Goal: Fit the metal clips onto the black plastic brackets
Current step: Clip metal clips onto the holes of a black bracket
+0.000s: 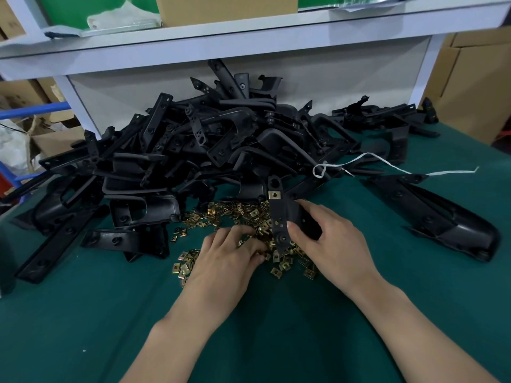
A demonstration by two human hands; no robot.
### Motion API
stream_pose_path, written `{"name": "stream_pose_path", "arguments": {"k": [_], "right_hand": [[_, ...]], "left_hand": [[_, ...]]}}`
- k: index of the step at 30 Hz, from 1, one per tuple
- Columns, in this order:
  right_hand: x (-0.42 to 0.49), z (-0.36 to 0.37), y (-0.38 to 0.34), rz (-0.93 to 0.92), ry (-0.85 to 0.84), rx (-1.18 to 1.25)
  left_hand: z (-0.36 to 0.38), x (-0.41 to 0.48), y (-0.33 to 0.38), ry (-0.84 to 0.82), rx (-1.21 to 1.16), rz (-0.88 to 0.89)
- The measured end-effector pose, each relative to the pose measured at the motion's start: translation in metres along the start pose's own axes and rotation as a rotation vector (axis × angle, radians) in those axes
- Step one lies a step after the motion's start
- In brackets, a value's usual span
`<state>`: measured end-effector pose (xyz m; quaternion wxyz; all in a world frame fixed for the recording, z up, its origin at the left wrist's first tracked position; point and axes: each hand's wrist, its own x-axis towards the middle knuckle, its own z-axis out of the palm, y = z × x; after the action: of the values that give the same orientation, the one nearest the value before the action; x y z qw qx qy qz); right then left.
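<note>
Black plastic bracket (278, 217) held near-upright at centre of mat, lower end down among the loose clips (243, 214). One brass-coloured clip (274, 194) already sits on its upper part, just below the top hole. Right hand (331, 239) grasps the bracket from the right: thumb on front face, fingers wrapped behind.

Left hand (226, 252) palm-down on the loose clips, fingers bent into them; can't tell whether one is pinched.

Loose clips scattered on green mat (276, 322), btwn the hands and the pile (207, 139) of brackets. Pile large, tangled, runs L to R, backed against white shelf unit (249, 45).

Lone bracket (442, 217) lies apart at right. White string (387, 164) trails from pile's right edge, over mat, past lone bracket's far end.

Cardboard boxes (470, 87) far right; carton (221, 6) on shelf.
</note>
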<state>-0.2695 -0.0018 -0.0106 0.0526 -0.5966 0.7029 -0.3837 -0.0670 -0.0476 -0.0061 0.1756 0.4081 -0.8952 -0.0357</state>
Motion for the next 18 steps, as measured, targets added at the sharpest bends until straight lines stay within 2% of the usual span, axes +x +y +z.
{"name": "stream_pose_path", "arguments": {"k": [5,9,12,18], "right_hand": [[-0.0004,-0.0009,-0.0001,0.005,0.004,0.009],[-0.0005,-0.0008,-0.0006,0.006,0.004,0.014],[-0.0001,0.0002,-0.0008,0.0,0.005,0.006],[-0.0003,0.0017,0.0004,-0.014,0.021,0.012]], "left_hand": [[0.0,-0.0027,0.001,0.092,-0.04,0.025],[-0.0012,-0.0027,0.0024,0.2,-0.192,-0.051],[-0.0019,-0.0038,0.0016,0.197,-0.37,-0.168],[-0.0054,-0.0039,0.0086,0.206,-0.55,-0.232]]}}
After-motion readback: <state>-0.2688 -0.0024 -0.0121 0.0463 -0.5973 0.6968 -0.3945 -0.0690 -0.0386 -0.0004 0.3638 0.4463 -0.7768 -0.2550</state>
